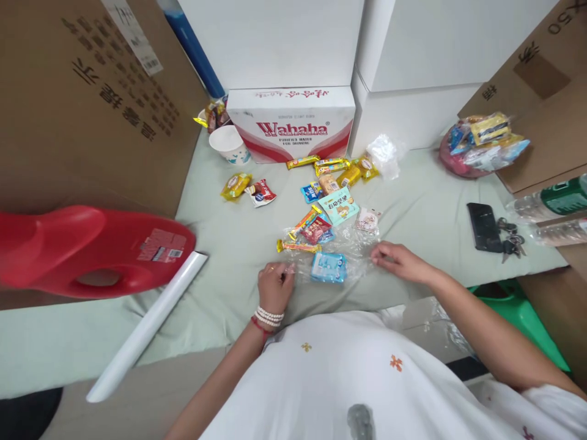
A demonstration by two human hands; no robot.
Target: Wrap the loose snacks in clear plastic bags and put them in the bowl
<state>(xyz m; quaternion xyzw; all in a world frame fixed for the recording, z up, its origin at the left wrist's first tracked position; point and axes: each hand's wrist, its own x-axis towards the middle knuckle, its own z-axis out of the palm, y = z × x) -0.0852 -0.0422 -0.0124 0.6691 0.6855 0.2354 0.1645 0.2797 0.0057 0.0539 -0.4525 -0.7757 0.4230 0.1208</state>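
Note:
A clear plastic bag (360, 260) is spread flat on the green cloth close to my body. My left hand (275, 284), wearing white beads at the wrist, is closed on its left edge. At the right edge, my right hand (398, 259) pinches the same plastic. On or inside the bag, I cannot tell which, are a light-blue snack packet (329, 267), an orange-yellow stick snack (299, 246) and a dark red packet (316, 230). Just beyond lie a mint-green packet (338, 206) and a small pale pink packet (367, 220).
A Wahaha carton (293, 125) stands at the back, with a paper cup (229, 145) beside it. A red jug (137, 250) and a white roll (147, 327) are left. On the right are a snack-filled bowl (486, 143), a phone (484, 227), keys (511, 238) and bottles (559, 198).

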